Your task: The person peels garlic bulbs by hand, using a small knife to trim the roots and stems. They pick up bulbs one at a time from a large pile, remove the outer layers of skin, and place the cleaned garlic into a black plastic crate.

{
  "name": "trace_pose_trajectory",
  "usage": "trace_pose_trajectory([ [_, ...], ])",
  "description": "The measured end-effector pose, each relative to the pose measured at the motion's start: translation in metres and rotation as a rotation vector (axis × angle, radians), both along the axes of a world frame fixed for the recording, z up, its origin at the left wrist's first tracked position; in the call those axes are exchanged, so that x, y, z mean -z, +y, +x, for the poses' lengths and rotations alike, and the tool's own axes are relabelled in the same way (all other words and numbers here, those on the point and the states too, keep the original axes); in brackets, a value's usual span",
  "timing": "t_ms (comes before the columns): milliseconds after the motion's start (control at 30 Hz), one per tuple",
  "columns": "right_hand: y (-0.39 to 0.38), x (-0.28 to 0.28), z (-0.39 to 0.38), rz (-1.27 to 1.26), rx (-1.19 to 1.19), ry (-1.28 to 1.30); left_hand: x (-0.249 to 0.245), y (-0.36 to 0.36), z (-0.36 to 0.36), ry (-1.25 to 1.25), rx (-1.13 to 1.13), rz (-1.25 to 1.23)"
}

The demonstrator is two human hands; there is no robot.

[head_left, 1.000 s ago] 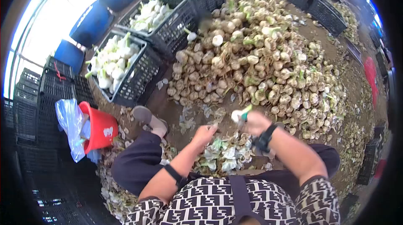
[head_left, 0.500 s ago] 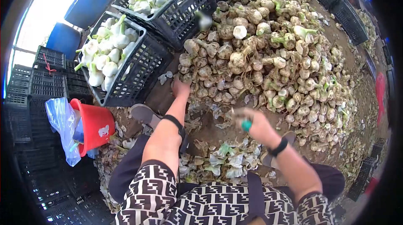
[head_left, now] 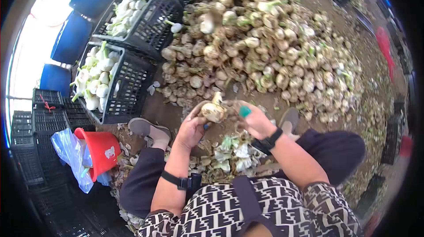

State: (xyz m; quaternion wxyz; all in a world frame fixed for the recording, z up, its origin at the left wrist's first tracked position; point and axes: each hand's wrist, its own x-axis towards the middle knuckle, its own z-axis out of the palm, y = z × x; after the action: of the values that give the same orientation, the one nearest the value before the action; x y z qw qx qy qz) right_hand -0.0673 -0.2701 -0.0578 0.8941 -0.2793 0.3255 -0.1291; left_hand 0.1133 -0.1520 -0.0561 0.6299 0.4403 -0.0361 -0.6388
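My left hand [head_left: 193, 126] is closed around a garlic bulb [head_left: 213, 112] with brownish, dirty skin and a short stem pointing up. At the bulb's right side is my right hand [head_left: 258, 122], its fingers curled and partly blurred, with a green cover [head_left: 244, 112] on the thumb. Whether those fingers hold a tool or only touch the bulb I cannot make out. Beyond both hands spreads a large heap of unpeeled garlic [head_left: 265, 55]. Peeled skins [head_left: 232, 150] lie on the ground between my feet.
Two black crates, one nearer [head_left: 132, 89] and one farther [head_left: 148, 24], hold white garlic on the left. A red bucket [head_left: 104, 153] with a plastic bag [head_left: 73, 157] stands below them. Stacked black crates [head_left: 46, 124] and blue barrels [head_left: 66, 38] line the far left.
My left hand has come back from the heap's left edge with a garlic bulb. My right hand has moved left to meet it. The whole view has shifted.
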Motion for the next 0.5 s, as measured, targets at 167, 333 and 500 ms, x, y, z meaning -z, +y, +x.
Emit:
trace_pose_trajectory([
  [167,0.022,-0.03,-0.013,-0.157,0.008,-0.015,-0.039,0.025,-0.063,-0.013,0.085,-0.069],
  [333,0.044,-0.049,-0.043,-0.581,0.0,0.086,-0.055,0.038,-0.102,-0.108,0.076,-0.061],
  [500,0.06,-0.075,-0.057,-0.485,0.037,0.179,-0.061,0.034,-0.121,-0.633,0.002,-0.142],
])
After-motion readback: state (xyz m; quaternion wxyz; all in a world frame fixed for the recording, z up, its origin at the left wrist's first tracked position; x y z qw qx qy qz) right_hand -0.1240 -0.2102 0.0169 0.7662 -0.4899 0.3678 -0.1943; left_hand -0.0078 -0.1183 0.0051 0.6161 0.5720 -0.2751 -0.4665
